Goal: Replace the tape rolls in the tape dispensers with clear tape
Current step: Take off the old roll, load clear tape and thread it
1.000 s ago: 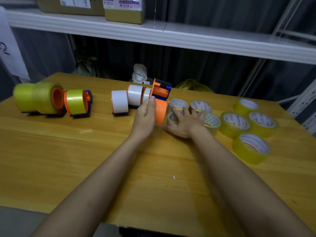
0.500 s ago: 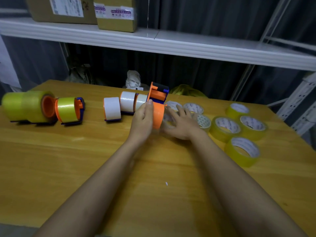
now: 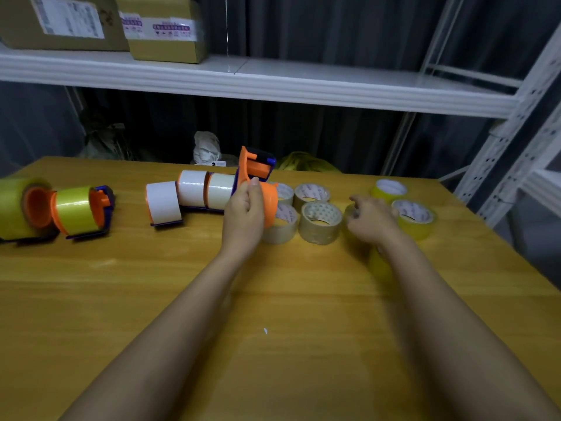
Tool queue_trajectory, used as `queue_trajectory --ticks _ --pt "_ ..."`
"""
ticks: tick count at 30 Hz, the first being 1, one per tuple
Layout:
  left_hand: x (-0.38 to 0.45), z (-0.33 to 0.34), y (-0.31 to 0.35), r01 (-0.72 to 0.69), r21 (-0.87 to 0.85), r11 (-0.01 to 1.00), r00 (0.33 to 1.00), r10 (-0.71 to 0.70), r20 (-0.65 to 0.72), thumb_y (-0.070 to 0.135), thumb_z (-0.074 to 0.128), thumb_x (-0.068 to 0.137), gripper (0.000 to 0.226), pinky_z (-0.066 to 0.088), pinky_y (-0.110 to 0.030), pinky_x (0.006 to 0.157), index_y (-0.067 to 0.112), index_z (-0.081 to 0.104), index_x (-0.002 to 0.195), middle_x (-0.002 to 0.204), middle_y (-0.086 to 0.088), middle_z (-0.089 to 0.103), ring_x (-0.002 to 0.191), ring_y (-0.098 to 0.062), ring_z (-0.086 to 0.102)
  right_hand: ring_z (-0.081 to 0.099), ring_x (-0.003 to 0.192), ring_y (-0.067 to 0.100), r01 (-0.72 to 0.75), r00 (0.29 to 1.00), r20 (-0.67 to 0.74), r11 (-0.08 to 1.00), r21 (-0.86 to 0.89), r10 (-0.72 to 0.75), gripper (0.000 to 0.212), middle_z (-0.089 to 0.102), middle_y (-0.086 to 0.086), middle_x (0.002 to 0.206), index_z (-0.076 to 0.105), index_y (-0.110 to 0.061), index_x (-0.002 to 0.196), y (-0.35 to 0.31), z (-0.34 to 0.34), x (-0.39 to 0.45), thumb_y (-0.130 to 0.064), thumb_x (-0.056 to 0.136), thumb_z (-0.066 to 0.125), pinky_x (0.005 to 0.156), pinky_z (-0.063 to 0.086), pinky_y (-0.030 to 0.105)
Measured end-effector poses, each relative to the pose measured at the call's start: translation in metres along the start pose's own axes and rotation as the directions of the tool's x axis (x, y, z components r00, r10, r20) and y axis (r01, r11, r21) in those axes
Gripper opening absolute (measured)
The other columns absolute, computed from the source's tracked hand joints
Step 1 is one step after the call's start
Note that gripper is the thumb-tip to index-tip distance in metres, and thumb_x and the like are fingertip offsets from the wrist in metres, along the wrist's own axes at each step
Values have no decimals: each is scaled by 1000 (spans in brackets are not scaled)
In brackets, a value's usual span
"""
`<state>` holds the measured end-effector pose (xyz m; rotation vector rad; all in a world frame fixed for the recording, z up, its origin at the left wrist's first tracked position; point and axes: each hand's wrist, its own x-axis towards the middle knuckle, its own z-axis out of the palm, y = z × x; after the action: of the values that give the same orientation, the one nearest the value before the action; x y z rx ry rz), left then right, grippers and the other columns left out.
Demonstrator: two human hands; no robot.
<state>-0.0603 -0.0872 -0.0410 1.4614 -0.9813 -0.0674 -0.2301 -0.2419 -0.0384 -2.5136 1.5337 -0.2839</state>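
The left hand [image 3: 244, 212] gripped an orange dispenser [image 3: 259, 189] at mid-frame, fingers and thumb curled round its hub, holding it tilted just above the table [image 3: 151, 299]. Its spool looked bare, so the step in hand appeared to be loading: the old roll seemed already out and a fresh one was being fetched.

The right hand [image 3: 372, 218] hovered right of centre with its fingers loosely curled. It lay over the yellow rolls [image 3: 414, 217] there; whether it had hold of one, or only touched it, I could not tell, since the hand hid the contact.

The clear rolls [image 3: 320, 221] lay flat in a cluster of about four between the two hands, the nearest one touching or partly hidden behind the dispenser. Two white-loaded dispensers [image 3: 191, 191] and another [image 3: 164, 203] stood left of centre. At the far left edge sat two dispensers with yellow tape [image 3: 77, 208].

Judging by the task, the next move called for the right hand to come back towards the middle, pick a clear roll rather than a yellow one, turn it on edge, and press its core onto the bare hub while the left hand kept the dispenser steady.
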Motion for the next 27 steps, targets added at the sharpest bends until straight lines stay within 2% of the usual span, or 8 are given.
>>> queue_trajectory --ticks 4,7,9,13,17,19,24,27 --pt "5 10 7 -40 37 999 999 41 -4 25 32 104 39 32 -15 50 22 39 66 56 5 37 50 -2 42 48 121 32 -90 988 116 990 -110 103 28 58 9 125 56 -18 107 9 4 9 -40 91 50 98 31 43" --pt "9 14 9 -54 40 998 998 53 21 26 31 104 38 33 -15 51 22 39 68 57 4 37 49 -2 42 49 122 29 -109 986 110 979 -171 129 37 59 5 125 60 -19 109 12 13 14 -49 90 51 105 26 46" --pt "11 15 9 -56 51 997 998 54 37 27 31 104 36 34 -13 51 23 41 70 59 4 38 51 0 44 50 118 27 -88 992 78 979 -184 103 36 61 4 119 59 -20 99 12 17 15 -53 89 52 103 26 46" --pt "11 15 11 -37 55 998 997 34 64 28 30 104 33 35 -10 52 21 46 76 61 5 40 52 4 46 53 111 25 -66 997 30 981 -180 73 27 61 3 108 54 -20 89 8 17 15 -48 91 53 101 28 44" --pt "10 14 12 0 57 998 995 -6 104 32 29 104 36 35 -9 53 10 52 88 65 4 42 55 5 47 55 104 26 -97 995 -40 988 -123 92 20 58 1 94 51 -21 80 4 17 11 -37 91 53 95 31 41" --pt "9 11 14 -3 53 999 993 -3 116 32 28 104 36 35 -9 53 9 53 92 66 4 42 56 5 47 55 103 27 -105 990 -99 992 -68 98 18 58 2 94 53 -18 83 1 17 9 -35 92 52 94 32 40" --pt "7 3 18 -18 13 1000 993 17 120 31 28 104 41 35 -13 54 2 55 93 67 -1 43 55 -1 44 47 121 30 -62 938 -338 996 59 78 39 57 12 124 52 -5 124 -9 13 2 -32 96 49 105 28 43" --pt "6 -1 20 5 -26 1000 992 -1 130 31 28 104 44 35 -16 55 -3 54 92 70 -8 44 57 -7 43 47 120 30 74 891 -455 985 153 4 39 57 12 123 52 -4 123 -20 4 -3 -33 97 48 103 28 45"
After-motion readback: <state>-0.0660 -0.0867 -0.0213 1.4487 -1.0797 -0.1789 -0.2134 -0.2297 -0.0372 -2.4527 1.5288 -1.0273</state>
